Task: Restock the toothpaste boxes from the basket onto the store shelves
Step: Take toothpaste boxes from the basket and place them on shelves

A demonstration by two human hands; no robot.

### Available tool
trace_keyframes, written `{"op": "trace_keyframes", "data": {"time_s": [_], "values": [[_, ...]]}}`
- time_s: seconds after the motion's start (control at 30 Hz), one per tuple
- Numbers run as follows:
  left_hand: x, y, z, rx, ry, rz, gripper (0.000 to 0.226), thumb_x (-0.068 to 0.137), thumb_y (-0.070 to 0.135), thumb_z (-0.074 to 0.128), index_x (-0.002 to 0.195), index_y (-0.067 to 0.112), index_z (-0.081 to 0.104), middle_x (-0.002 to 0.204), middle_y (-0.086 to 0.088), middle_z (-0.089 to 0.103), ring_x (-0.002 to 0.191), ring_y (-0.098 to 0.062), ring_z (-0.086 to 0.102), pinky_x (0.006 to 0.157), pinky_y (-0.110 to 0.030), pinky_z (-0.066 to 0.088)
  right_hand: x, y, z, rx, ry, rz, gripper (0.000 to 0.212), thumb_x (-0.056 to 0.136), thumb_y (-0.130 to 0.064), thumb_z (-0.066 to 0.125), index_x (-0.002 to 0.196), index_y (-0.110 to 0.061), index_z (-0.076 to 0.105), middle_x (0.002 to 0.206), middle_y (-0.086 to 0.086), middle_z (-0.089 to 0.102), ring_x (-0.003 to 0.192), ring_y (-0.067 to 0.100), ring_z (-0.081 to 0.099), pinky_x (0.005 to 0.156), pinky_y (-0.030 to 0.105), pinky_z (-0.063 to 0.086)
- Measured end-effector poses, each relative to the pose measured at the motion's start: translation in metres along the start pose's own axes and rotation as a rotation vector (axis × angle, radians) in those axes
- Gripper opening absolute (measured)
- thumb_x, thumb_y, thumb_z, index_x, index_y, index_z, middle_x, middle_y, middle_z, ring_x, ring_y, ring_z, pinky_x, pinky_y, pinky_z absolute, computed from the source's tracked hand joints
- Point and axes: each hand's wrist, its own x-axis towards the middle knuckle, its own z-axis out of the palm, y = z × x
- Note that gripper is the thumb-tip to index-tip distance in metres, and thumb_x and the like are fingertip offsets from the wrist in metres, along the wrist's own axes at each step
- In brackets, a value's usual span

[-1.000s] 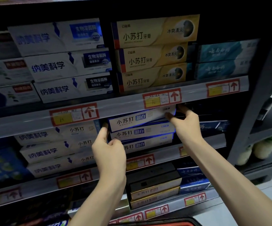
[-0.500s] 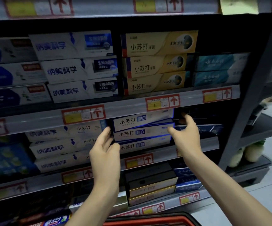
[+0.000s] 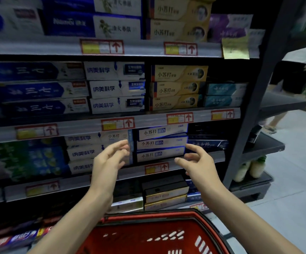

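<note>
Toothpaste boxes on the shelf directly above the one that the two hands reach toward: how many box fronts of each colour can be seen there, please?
Dark blue boxes: 3
White boxes: 3
Gold boxes: 3
Teal boxes: 2
Total: 11

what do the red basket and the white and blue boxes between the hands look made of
Red basket: likely moulded plastic, slightly glossy; rows of slots pierce its wall. White and blue boxes: probably printed cardboard, smooth, with flat faces and crisp folded edges.
</note>
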Motion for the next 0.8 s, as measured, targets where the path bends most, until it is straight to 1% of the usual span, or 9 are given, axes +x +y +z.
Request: {"op": "trace_keyframes", "data": {"time_s": [0.17, 0.27, 0.33, 0.4, 0.5, 0.57, 0.63, 0.73, 0.8], "values": [[-0.025, 0.015, -0.026, -0.032, -0.009, 0.028, 0.025, 0.104, 0.015, 0.056, 0.118, 0.025, 0.075, 0.115, 0.003, 0.078, 0.111, -0.014, 0.072, 0.106, -0.042, 0.053, -0.046, -0.024, 0.000, -0.026, -0.029, -0.059, 0.051, 0.090, -0.019, 0.080, 0.135, -0.029, 0.058, 0.117, 0.001, 0.064, 0.102, 0.010, 0.064, 0.093, 0.034, 0.054], [-0.040, 0.024, -0.042, -0.058, -0.005, 0.046, 0.025, 0.104, 0.015, 0.056, 0.118, 0.023, 0.076, 0.114, 0.002, 0.078, 0.110, -0.016, 0.072, 0.104, -0.042, 0.054, -0.066, -0.037, 0.006, -0.024, -0.062, -0.094, 0.049, 0.090, -0.019, 0.080, 0.134, -0.029, 0.060, 0.115, 0.000, 0.065, 0.100, 0.008, 0.066, 0.086, 0.027, 0.053], [-0.051, 0.028, -0.053, -0.070, 0.004, 0.052, 0.024, 0.104, 0.015, 0.056, 0.116, 0.022, 0.076, 0.114, 0.000, 0.078, 0.110, -0.017, 0.073, 0.103, -0.041, 0.054, -0.078, -0.043, 0.011, -0.027, -0.100, -0.110, 0.049, 0.090, -0.019, 0.080, 0.134, -0.029, 0.061, 0.115, 0.000, 0.066, 0.100, 0.010, 0.067, 0.082, 0.024, 0.051], [-0.060, 0.030, -0.064, -0.077, 0.006, 0.054, 0.024, 0.104, 0.015, 0.056, 0.115, 0.021, 0.076, 0.114, -0.001, 0.078, 0.110, -0.019, 0.073, 0.102, -0.042, 0.054, -0.088, -0.047, 0.016, -0.031, -0.135, -0.125, 0.048, 0.090, -0.020, 0.079, 0.134, -0.029, 0.062, 0.116, 0.001, 0.067, 0.103, 0.012, 0.067, 0.081, 0.024, 0.050], [-0.072, 0.029, -0.080, -0.065, 0.018, 0.052, 0.024, 0.104, 0.015, 0.056, 0.114, 0.021, 0.077, 0.113, -0.002, 0.078, 0.110, -0.021, 0.073, 0.102, -0.043, 0.055, -0.100, -0.050, 0.019, -0.030, -0.140, -0.133, 0.046, 0.091, -0.018, 0.079, 0.133, -0.027, 0.063, 0.115, 0.002, 0.068, 0.106, 0.014, 0.066, 0.084, 0.025, 0.052], [-0.077, 0.027, -0.088, -0.059, 0.034, 0.047, 0.024, 0.104, 0.015, 0.056, 0.114, 0.021, 0.077, 0.113, -0.003, 0.078, 0.110, -0.020, 0.073, 0.103, -0.044, 0.055, -0.106, -0.047, 0.020, -0.046, -0.133, -0.119, 0.046, 0.091, -0.018, 0.079, 0.133, -0.026, 0.064, 0.114, 0.000, 0.068, 0.107, 0.014, 0.066, 0.090, 0.029, 0.052], [-0.081, 0.021, -0.095, -0.066, 0.044, 0.039, 0.024, 0.104, 0.016, 0.055, 0.114, 0.020, 0.077, 0.112, -0.003, 0.078, 0.110, -0.020, 0.073, 0.103, -0.044, 0.055, -0.109, -0.040, 0.019, -0.065, -0.134, -0.097, 0.046, 0.090, -0.019, 0.079, 0.133, -0.025, 0.064, 0.113, 0.000, 0.068, 0.108, 0.014, 0.066, 0.092, 0.033, 0.053], [-0.083, 0.010, -0.101, -0.096, 0.046, 0.030, 0.024, 0.104, 0.016, 0.055, 0.114, 0.020, 0.076, 0.113, -0.004, 0.078, 0.111, -0.021, 0.072, 0.102, -0.044, 0.055, -0.111, -0.027, 0.019, -0.064, -0.146, -0.063, 0.044, 0.090, -0.018, 0.079, 0.131, -0.027, 0.064, 0.114, 0.000, 0.068, 0.107, 0.016, 0.067, 0.092, 0.036, 0.055], [-0.082, 0.002, -0.102, -0.106, 0.047, 0.029, 0.024, 0.105, 0.016, 0.055, 0.115, 0.019, 0.076, 0.113, -0.004, 0.077, 0.111, -0.021, 0.072, 0.100, -0.042, 0.055, -0.111, -0.016, 0.021, -0.050, -0.161, -0.049, 0.043, 0.091, -0.017, 0.078, 0.130, -0.028, 0.064, 0.113, 0.000, 0.068, 0.103, 0.014, 0.068, 0.087, 0.032, 0.055]]}}
